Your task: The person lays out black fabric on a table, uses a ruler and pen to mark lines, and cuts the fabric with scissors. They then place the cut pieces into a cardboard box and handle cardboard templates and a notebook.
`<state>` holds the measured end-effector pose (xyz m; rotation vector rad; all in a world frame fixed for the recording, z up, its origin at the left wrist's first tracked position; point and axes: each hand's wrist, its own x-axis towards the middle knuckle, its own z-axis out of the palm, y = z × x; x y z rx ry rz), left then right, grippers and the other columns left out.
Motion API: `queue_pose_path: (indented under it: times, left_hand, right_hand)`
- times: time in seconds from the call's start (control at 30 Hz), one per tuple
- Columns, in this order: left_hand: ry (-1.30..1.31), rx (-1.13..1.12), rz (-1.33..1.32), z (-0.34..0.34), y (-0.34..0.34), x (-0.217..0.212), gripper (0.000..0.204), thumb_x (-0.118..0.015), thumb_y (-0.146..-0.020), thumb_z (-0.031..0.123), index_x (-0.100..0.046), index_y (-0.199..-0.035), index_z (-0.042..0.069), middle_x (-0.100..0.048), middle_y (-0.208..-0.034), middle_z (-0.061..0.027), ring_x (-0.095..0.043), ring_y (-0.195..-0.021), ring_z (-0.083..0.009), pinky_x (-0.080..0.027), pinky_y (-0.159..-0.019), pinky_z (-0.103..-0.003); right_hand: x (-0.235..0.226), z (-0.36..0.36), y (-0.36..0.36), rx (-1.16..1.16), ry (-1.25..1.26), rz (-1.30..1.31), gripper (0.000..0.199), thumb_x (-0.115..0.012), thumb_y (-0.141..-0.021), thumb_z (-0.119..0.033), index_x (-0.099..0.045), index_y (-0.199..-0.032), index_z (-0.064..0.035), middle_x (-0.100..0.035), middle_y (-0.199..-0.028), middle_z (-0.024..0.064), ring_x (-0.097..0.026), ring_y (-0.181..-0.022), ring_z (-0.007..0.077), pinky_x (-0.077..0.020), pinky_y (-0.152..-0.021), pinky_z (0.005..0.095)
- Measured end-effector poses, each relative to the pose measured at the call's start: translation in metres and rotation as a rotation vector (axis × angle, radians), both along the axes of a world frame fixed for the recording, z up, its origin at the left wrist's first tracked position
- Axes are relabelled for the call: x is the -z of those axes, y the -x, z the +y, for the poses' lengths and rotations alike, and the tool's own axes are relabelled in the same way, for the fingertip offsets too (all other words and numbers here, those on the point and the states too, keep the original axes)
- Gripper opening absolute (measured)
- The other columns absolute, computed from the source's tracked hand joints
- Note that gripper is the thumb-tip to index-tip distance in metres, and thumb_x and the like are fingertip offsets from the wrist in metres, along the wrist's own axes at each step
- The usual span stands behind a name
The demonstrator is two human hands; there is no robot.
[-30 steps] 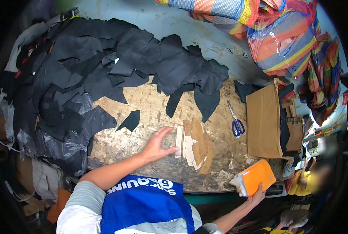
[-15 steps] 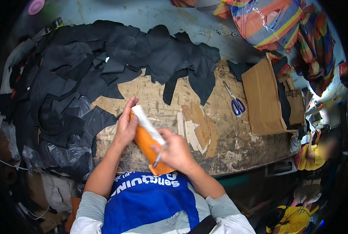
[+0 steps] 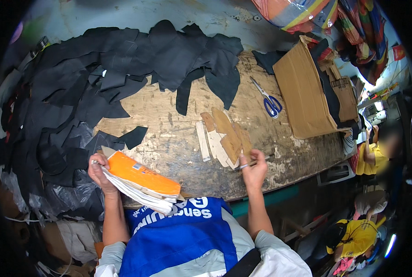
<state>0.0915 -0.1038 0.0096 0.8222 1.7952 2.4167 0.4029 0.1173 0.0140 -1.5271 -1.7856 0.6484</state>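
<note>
Jutting rightward from left hand (image 3: 102,174), orange notebook (image 3: 142,175)

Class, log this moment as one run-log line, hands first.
Left hand: grips orange-covered bundle | right hand: holds slim pen-like tool by tan pieces | scissors: on table beside cardboard box

Person's left hand (image 3: 100,174) is gripping close to the surface's (image 3: 164,138) near-left corner, fingers curling; right hand (image 3: 256,169) is pinching just inside the near edge; both forearms (image 3: 257,214) are pointing forward.
</note>
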Motion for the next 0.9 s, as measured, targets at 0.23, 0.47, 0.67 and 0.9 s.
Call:
queue_pose_path:
  times: [0.23,0.47,0.67,0.9]
  left_hand:
    - [0.108,-0.140,-0.021,-0.004,0.000,-0.005,0.037,-0.043,-0.094,0.035,-0.040,-0.071,0.007,-0.036,-0.065,0.0001,-0.034,-0.058,-0.0062,-0.027,-0.055,-0.021]
    - [0.218,-0.245,-0.044,0.002,-0.016,-0.016,0.035,-0.046,-0.096,0.031,-0.040,-0.071,0.007,-0.035,-0.065,0.0038,-0.032,-0.060,-0.0047,-0.027,-0.053,-0.022]
    - [0.371,-0.233,-0.021,0.009,-0.021,-0.020,0.037,-0.049,-0.094,0.035,-0.042,-0.073,0.005,-0.039,-0.065,0.0036,-0.035,-0.064,-0.0051,-0.032,-0.056,-0.022]
    - [0.424,-0.256,-0.012,0.020,-0.016,-0.015,0.038,-0.051,-0.094,0.036,-0.046,-0.076,0.003,-0.042,-0.067,0.0018,-0.037,-0.065,-0.0075,-0.035,-0.058,-0.025]
  right_hand:
    - [0.025,0.025,-0.025,-0.011,0.010,-0.093,0.029,-0.070,-0.065,-0.001,-0.059,-0.092,-0.0004,-0.064,-0.087,0.0145,-0.060,-0.083,0.0302,-0.0466,-0.076,0.0385]
    - [0.017,0.034,-0.017,0.037,0.008,-0.181,0.034,-0.073,-0.063,-0.003,-0.059,-0.094,-0.0009,-0.064,-0.085,0.0130,-0.059,-0.085,0.0318,-0.0461,-0.077,0.0398]
    - [0.014,0.042,-0.018,0.018,0.074,-0.247,0.042,-0.077,-0.061,-0.006,-0.059,-0.098,-0.0021,-0.062,-0.081,0.0100,-0.059,-0.080,0.0300,-0.0469,-0.073,0.0385]
    - [0.022,0.057,-0.026,-0.144,0.234,0.472,0.044,-0.072,-0.065,0.007,-0.055,-0.106,0.0014,-0.056,-0.089,0.0047,-0.055,-0.080,0.0110,-0.0463,-0.068,0.0228]
